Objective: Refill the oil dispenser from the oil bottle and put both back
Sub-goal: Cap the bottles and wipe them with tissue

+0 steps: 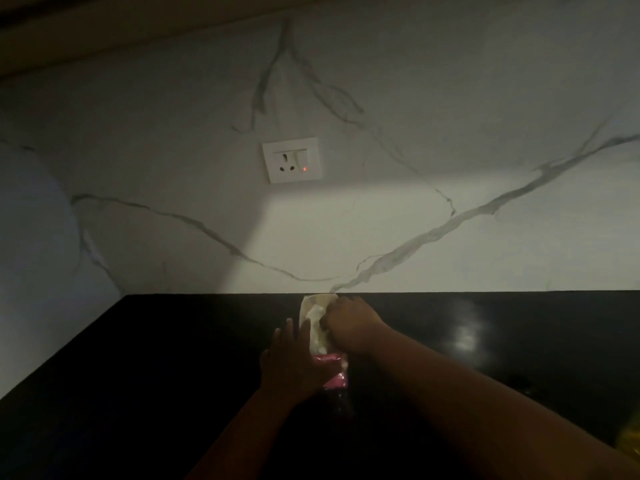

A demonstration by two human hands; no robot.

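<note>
Two hands meet: left hand [292, 362] grips the bottle [334, 375]; above it, right hand [349, 323] clutches a white cloth [315, 323].

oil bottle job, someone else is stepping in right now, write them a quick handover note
Left hand: grip around the dark bottle with the pink label, holding it steady on the black countertop.
Right hand: grips the crumpled white cloth or paper at the bottle's top; whether it is wiping or twisting a cap cannot be told.
Other things: something yellow at the lower right edge, too dark to identify. No separate dispenser can be made out in the dim light.
Done: unclear; no pouring visible.
Left: confirm the refill, close up, put both containers back.
</note>
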